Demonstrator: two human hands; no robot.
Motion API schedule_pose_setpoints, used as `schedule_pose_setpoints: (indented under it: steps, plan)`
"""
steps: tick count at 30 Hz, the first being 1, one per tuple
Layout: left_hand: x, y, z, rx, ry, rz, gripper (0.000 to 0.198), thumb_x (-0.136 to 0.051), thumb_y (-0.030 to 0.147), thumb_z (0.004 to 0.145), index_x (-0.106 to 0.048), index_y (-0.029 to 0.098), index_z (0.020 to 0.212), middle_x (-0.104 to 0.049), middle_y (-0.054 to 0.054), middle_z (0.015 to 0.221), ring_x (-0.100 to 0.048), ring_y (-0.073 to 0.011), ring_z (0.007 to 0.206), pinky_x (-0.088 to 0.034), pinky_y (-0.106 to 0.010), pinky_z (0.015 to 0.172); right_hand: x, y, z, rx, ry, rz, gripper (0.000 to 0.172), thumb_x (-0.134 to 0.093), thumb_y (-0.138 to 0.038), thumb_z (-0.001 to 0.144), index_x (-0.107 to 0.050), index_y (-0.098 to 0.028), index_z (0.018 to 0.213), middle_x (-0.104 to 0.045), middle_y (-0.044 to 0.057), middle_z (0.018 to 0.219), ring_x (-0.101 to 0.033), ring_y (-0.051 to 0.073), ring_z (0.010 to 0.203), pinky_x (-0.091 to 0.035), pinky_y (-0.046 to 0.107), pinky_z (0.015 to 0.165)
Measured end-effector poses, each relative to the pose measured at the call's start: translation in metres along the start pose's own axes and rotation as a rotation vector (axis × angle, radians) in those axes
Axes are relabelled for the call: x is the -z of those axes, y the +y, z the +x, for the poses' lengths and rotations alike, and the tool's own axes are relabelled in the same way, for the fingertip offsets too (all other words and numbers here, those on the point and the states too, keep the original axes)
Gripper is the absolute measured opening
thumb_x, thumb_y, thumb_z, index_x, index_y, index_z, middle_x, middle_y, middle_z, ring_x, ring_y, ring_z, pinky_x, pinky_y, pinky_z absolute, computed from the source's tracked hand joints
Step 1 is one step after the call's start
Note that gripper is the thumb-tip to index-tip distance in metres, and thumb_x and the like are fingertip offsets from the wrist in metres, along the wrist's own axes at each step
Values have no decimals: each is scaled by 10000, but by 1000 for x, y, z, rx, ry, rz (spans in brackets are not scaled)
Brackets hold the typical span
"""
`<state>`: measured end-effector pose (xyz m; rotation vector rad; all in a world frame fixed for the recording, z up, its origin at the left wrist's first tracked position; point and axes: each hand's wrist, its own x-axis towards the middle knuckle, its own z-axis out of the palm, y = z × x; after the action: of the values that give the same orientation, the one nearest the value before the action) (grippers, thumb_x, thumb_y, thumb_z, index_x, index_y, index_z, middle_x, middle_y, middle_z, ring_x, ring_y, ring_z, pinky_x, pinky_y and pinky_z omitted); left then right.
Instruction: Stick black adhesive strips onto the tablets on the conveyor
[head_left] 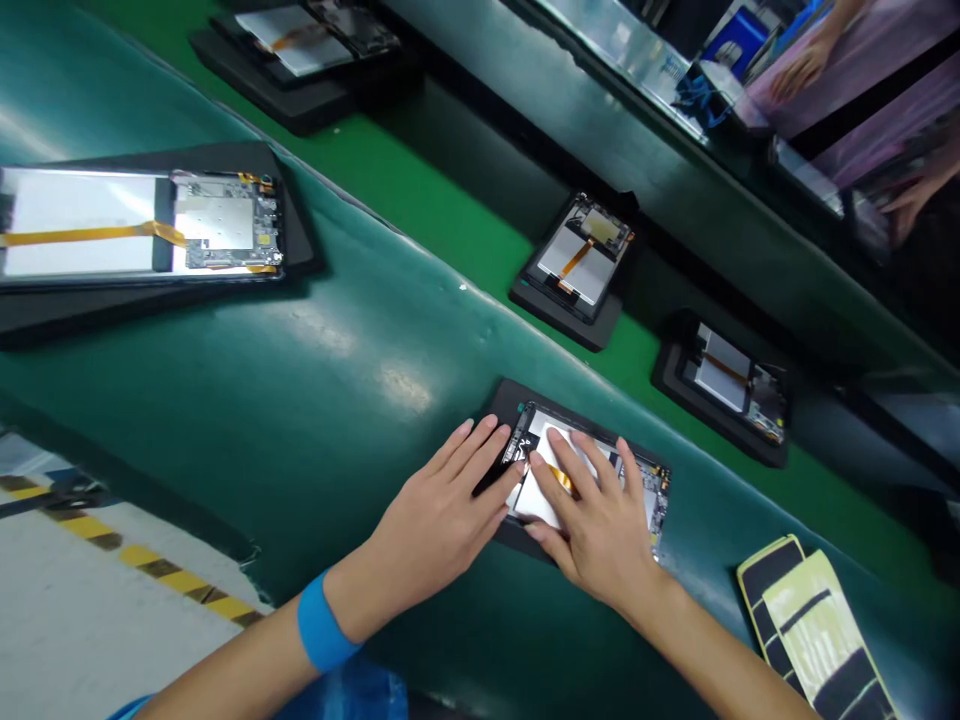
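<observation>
An opened tablet (656, 490), its silver battery and circuit board exposed, lies on a black foam pad (514, 395) on the green bench. Stretched over the tablet's left end, my left hand (450, 505) has its fingertips at the edge near the battery; a blue band circles that wrist. The spread fingers of my right hand (600, 510) press flat on the battery (536, 505), partly covering an orange ribbon cable (561, 480). Neither hand grips anything that I can see.
Another opened tablet (217, 220) rests on a pad at the left. More stand on pads along the bright green strip behind: a tablet (581, 255) and another tablet (724, 370). Yellow-and-black strips (825, 620) lie at lower right. A co-worker's hand (806, 70) shows across the line.
</observation>
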<state>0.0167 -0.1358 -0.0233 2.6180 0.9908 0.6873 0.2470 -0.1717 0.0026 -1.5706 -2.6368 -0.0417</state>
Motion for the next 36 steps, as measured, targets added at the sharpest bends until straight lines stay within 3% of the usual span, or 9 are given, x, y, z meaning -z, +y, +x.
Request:
schedule_pose_setpoints:
  steps: [9, 18, 26, 36]
  plan:
    - [-1, 1, 0, 3, 0, 4, 365, -523, 214, 1004, -620, 120, 1343, -517, -227, 1496, -394, -395, 1469, -437, -584, 1161, 1, -8, -3, -12, 103, -95, 548, -434, -581, 1014, -627, -224, 1383, -603, 94, 1462, -452, 298, 1386, -58, 535, 1258]
    - [-1, 0, -1, -4, 3, 9, 398, -540, 218, 993, -597, 113, 1372, -521, -231, 1491, -387, -396, 1473, -421, -582, 1172, 7, -11, -3, 63, 88, -167, 601, -443, -590, 1017, -582, -185, 1439, -582, 81, 1484, -259, 248, 1530, -30, 490, 1278]
    - [-5, 3, -2, -10, -12, 46, 443, -562, 233, 976, -566, 108, 1401, -498, -248, 1503, -355, -414, 1484, -412, -565, 1180, 6, -8, -1, 26, 65, -84, 572, -418, -592, 1021, -610, -219, 1410, -601, 84, 1466, -468, 278, 1372, -82, 512, 1259]
    - [-6, 5, -3, 1, -35, 59, 469, -590, 215, 948, -551, 106, 1403, -484, -262, 1508, -334, -423, 1492, -402, -558, 1186, 2, -4, -5, 12, 81, 1, 523, -397, -538, 1040, -608, -227, 1403, -615, 92, 1447, -468, 291, 1373, -127, 542, 1237]
